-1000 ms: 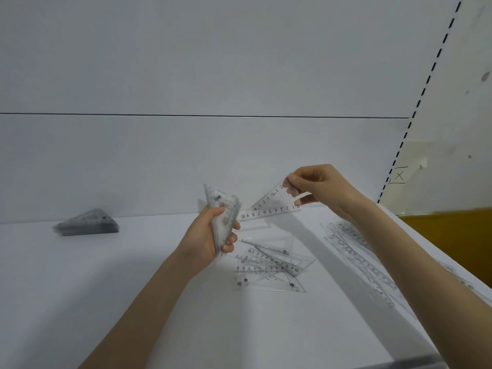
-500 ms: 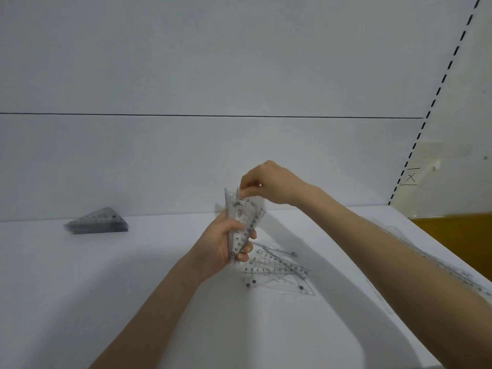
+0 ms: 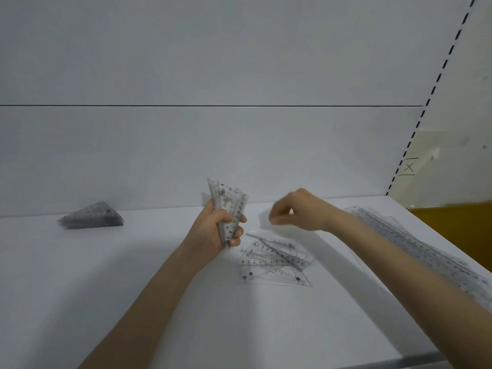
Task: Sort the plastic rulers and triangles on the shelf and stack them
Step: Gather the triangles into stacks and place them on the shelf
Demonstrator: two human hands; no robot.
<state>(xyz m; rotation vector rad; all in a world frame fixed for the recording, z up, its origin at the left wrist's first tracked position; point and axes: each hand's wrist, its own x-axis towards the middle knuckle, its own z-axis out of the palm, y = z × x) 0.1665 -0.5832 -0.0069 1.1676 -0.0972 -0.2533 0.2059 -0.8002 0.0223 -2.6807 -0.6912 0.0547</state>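
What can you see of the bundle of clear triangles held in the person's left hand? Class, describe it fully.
The bundle of triangles is several clear plastic set squares pressed flat together, printed with black number scales along their edges. It stands roughly upright, slightly fanned at the top, with its tips pointing up, and is held above the white shelf. The left hand grips its lower part, thumb and fingers curled round it. Nothing else touches it.
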